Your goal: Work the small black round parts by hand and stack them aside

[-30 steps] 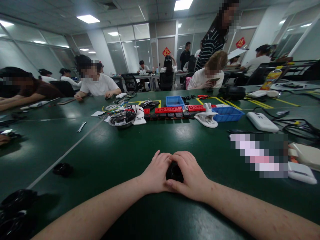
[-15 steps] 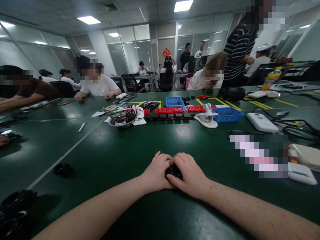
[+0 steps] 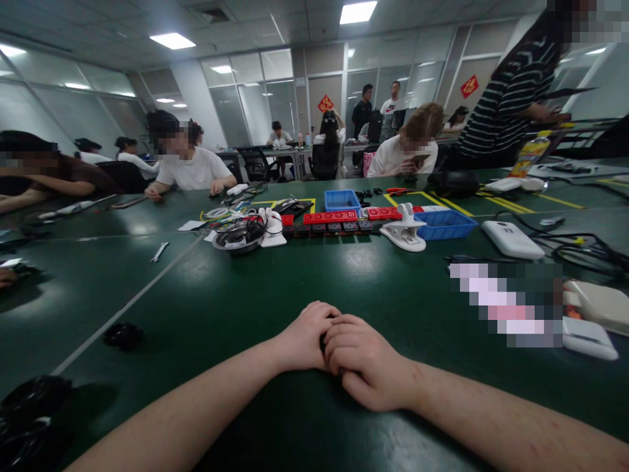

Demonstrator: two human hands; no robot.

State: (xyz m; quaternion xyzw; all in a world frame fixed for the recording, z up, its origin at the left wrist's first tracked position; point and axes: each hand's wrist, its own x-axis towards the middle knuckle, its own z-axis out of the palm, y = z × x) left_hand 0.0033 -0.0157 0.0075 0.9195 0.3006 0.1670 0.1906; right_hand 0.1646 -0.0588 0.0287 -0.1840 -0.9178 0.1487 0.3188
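Observation:
At the front middle of the dark green table, my left hand [image 3: 305, 335] is closed around a glossy black round part [image 3: 324, 341]. Only a dark sliver of that part shows between my hands. My right hand [image 3: 366, 359] lies against the left one, its fingers curled over the same part and its thumb tucked underneath. To the left lies another black rounded part [image 3: 123, 335], and several larger black glossy parts [image 3: 37, 396] sit at the lower left corner.
A wrench [image 3: 159, 252] lies at the left. Across the middle stand a metal bowl of cables [image 3: 238, 242], a red-and-black strip [image 3: 330, 217], a white clip stand [image 3: 405, 229] and blue trays [image 3: 447, 225]. White boxes [image 3: 512, 239] and cables are at the right. Several people sit around the table.
My right hand has turned and curled further over the black part, its thumb dropping lower, so the part is now mostly covered. A person in stripes at the back has leaned right.

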